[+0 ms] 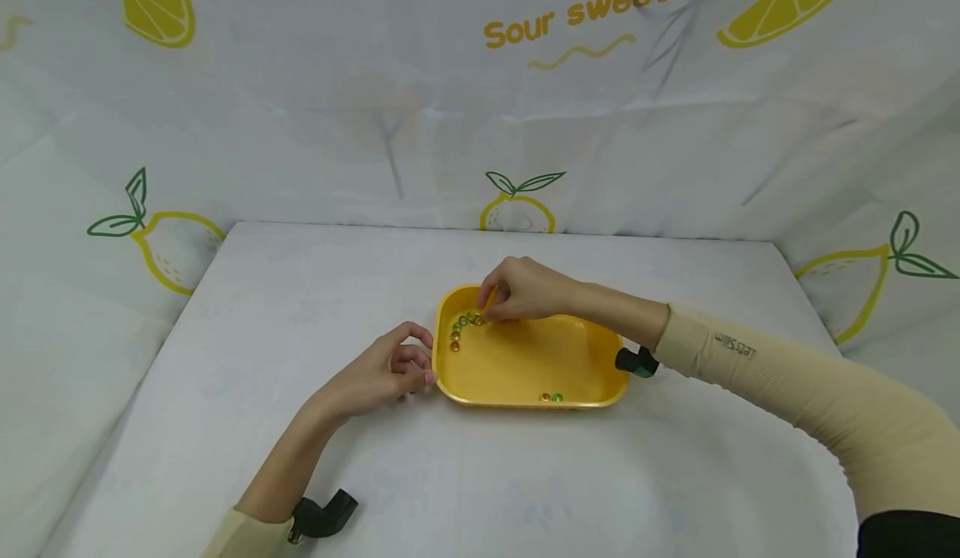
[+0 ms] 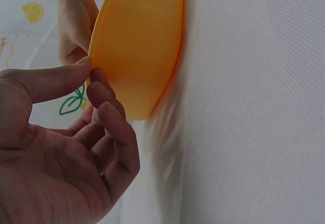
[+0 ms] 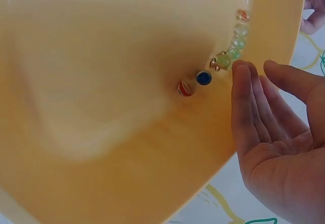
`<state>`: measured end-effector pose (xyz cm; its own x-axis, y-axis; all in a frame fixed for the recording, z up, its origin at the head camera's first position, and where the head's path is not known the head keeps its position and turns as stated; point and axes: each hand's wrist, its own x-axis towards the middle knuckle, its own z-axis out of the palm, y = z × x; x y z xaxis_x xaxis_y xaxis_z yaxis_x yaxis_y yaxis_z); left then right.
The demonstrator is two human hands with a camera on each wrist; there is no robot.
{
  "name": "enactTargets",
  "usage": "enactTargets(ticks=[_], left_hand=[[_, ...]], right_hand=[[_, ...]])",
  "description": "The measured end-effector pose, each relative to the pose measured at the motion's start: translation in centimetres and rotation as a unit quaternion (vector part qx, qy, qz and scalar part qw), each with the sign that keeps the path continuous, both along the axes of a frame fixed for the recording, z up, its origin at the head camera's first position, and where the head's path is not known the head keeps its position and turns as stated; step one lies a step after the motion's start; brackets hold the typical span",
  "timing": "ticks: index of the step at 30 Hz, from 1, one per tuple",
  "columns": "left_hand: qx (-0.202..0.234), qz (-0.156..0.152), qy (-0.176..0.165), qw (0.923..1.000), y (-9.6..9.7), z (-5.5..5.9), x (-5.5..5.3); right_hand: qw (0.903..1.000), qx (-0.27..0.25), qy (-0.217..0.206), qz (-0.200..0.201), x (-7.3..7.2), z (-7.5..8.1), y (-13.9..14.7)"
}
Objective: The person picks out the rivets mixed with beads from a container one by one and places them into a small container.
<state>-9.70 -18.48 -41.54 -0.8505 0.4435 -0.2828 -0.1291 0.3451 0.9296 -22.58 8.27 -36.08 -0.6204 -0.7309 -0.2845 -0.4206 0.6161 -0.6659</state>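
A yellow tray (image 1: 517,366) lies on the white table. My left hand (image 1: 393,371) pinches its left rim between thumb and index finger; the other fingers are curled loosely beside the wall in the left wrist view. My right hand (image 1: 525,287) reaches over the far rim, fingertips down by a curved row of glass marbles (image 1: 461,325) at the tray's far left. Seen from the right wrist, its fingers (image 3: 244,102) are nearly straight, with the thumb apart and nothing visible between them. Beside them are a dark blue marble (image 3: 203,77), a red-streaked marble (image 3: 186,87) and a small gold-coloured piece (image 3: 215,64).
Two more marbles (image 1: 551,397) sit by the tray's near wall. White table cloth (image 1: 262,333) surrounds the tray. Behind the table hangs a lemon-printed white cloth (image 1: 300,125). A black wrist device (image 1: 324,515) is on the left forearm, another (image 1: 637,362) on the right.
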Motion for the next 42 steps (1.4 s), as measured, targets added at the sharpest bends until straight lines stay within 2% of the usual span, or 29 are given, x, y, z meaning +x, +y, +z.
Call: enactTargets(ticks=[13,28,33,37,39,42], left_hand=[[0.001,0.000,0.003,1.0000,-0.2,-0.1,0.0],[0.003,0.001,0.006,1.0000,-0.4,-0.1,0.1],[0.000,0.003,0.005,1.0000,-0.4,-0.1,0.1],[-0.003,0.005,0.004,1.0000,-0.3,-0.1,0.0],[-0.004,0.006,0.003,1.0000,-0.2,-0.1,0.1],[-0.002,0.002,0.005,1.0000,-0.1,-0.1,0.0]], right_hand=[[0.9992,0.022,0.030,0.011,0.0,-0.9,-0.5],[0.9994,0.008,0.030,-0.016,0.6,-2.1,-0.8],[0.9993,0.018,0.014,-0.028,0.8,-2.2,-0.6],[0.9977,0.005,-0.020,-0.065,1.4,-2.6,-0.4],[0.9936,-0.013,-0.054,-0.098,1.8,-2.9,-0.4],[0.9797,-0.051,-0.115,-0.156,2.5,-3.4,-0.3]])
